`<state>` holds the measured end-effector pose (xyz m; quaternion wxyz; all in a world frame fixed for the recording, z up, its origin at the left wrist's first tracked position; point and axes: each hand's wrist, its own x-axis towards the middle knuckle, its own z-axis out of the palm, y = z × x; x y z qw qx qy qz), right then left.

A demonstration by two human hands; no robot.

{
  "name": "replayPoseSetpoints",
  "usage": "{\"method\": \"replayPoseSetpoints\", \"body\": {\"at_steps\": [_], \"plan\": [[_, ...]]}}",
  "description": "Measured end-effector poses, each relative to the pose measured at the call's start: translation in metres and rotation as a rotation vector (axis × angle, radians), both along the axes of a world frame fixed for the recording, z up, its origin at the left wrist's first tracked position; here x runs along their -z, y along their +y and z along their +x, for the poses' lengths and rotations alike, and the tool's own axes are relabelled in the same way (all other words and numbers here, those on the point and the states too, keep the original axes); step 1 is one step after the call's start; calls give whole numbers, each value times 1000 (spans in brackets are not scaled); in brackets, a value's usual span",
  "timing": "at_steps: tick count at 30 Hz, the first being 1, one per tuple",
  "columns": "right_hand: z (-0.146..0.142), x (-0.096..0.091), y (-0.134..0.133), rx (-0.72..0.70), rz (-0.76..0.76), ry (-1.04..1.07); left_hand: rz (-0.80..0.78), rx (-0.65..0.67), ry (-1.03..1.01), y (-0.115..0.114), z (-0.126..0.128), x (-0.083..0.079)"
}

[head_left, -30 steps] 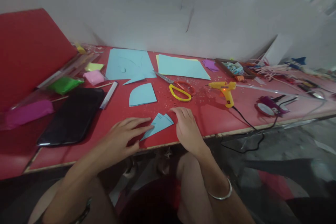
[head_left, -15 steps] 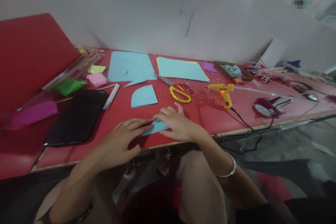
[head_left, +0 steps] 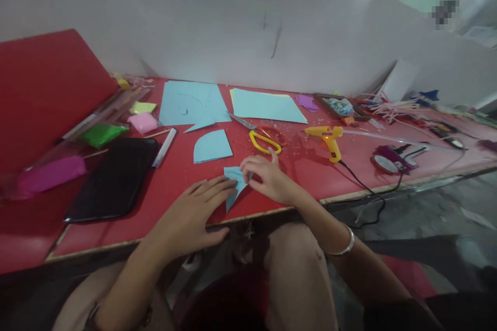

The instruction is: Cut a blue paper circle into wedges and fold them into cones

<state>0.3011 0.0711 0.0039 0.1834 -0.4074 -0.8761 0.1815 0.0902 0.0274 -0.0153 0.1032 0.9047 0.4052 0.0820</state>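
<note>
A small folded wedge of light blue paper [head_left: 234,185] lies near the front edge of the red table [head_left: 306,170]. My left hand [head_left: 194,214] rests flat on the table with its fingers stretched out, the fingertips pressing the paper's left side. My right hand [head_left: 264,178] pinches the paper's upper right corner, thumb raised. A quarter-circle of blue paper [head_left: 212,146] lies just behind the hands.
Yellow-handled scissors [head_left: 264,139] and a yellow glue gun [head_left: 328,137] with a black cord lie behind my right hand. Blue sheets [head_left: 192,102] sit at the back, a black tablet [head_left: 114,178] and coloured clay packets [head_left: 101,134] to the left. Craft clutter fills the right end.
My right hand moved left from beside the paper onto it and took hold of its corner. The paper wedge now points toward the table edge. My left hand stayed pressing it.
</note>
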Motion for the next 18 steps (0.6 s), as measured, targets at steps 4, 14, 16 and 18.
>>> {"method": "replayPoseSetpoints", "body": {"at_steps": [4, 14, 16, 18], "plan": [[13, 7, 7, -74, 60, 52, 40, 9, 18, -1, 9, 3], [123, 3, 6, 400, -29, -153, 139, -133, 14, 1, 35, 5], [148, 8, 4, 607, 26, -221, 168, -146, 11, 1, 37, 6], [169, 16, 4, 820, 106, -216, 208, -147, 6, 1, 40, 8]]}}
